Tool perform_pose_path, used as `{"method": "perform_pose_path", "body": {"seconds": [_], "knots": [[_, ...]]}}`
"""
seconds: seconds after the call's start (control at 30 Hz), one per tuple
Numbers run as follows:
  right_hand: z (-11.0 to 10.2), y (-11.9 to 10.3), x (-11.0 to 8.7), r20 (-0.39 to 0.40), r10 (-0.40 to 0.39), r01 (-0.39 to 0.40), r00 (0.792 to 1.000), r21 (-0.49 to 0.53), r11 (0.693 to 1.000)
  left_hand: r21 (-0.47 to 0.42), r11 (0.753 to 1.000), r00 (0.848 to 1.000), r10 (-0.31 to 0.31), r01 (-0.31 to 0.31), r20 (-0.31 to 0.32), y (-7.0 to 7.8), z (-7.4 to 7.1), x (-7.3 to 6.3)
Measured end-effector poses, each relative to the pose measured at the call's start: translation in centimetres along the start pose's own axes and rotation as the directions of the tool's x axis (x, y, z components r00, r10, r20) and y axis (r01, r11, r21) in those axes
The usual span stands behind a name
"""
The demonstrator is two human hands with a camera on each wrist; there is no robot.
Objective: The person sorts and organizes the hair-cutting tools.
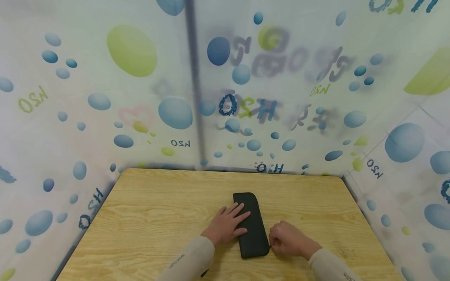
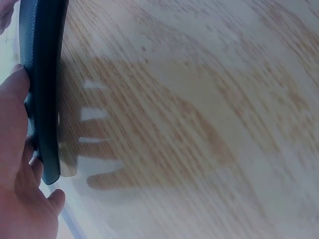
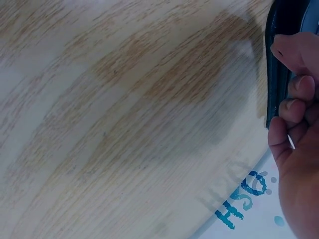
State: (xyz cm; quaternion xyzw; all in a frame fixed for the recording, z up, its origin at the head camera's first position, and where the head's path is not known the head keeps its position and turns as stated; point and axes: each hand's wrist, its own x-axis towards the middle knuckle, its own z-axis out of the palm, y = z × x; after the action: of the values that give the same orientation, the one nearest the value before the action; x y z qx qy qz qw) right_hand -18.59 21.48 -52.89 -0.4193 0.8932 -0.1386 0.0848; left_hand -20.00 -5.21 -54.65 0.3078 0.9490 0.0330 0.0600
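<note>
A flat black zip case [image 1: 254, 228] with rounded right corners lies lengthwise on the wooden table. My left hand [image 1: 226, 226] rests on its left part with fingers spread, pressing it from above. At the near right corner, my right hand [image 1: 288, 239] has its fingers curled and pinches a small dark zipper pull [image 1: 270, 246], mostly hidden by the fingertips. The left wrist view shows the case's edge [image 2: 46, 99] side-on, with the left hand [image 2: 20, 164] against it. In the right wrist view, the curled right hand [image 3: 299, 109] is right at the case's side [image 3: 273, 74].
The wooden table [image 1: 158, 210] extends around the case on all sides. Behind it and along both sides hang pale curtains [image 1: 84, 144] printed with blue and green spots and lettering, close against the table's edges.
</note>
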Motion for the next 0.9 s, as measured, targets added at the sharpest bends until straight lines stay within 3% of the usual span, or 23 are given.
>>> {"method": "perform_pose_path", "body": {"seconds": [0.23, 0.53, 0.9], "knots": [[0.0, -0.5, 0.0, 0.006, -0.013, 0.013, 1.000, 0.016, 1.000, -0.006, 1.000, 1.000, 0.002, -0.002, -0.022, -0.1, 0.3, 0.1], [0.1, -1.3, 0.4, 0.098, 0.019, -0.024, 0.995, 0.045, 0.999, 0.002, 1.000, 1.000, -0.003, 0.003, -0.004, -0.2, 0.6, 0.1], [0.0, -2.3, 0.8, 0.134, -0.029, 0.025, 0.991, 0.037, 0.999, 0.014, 1.000, 0.999, 0.005, -0.004, -0.032, -0.3, 0.9, 0.2]]}}
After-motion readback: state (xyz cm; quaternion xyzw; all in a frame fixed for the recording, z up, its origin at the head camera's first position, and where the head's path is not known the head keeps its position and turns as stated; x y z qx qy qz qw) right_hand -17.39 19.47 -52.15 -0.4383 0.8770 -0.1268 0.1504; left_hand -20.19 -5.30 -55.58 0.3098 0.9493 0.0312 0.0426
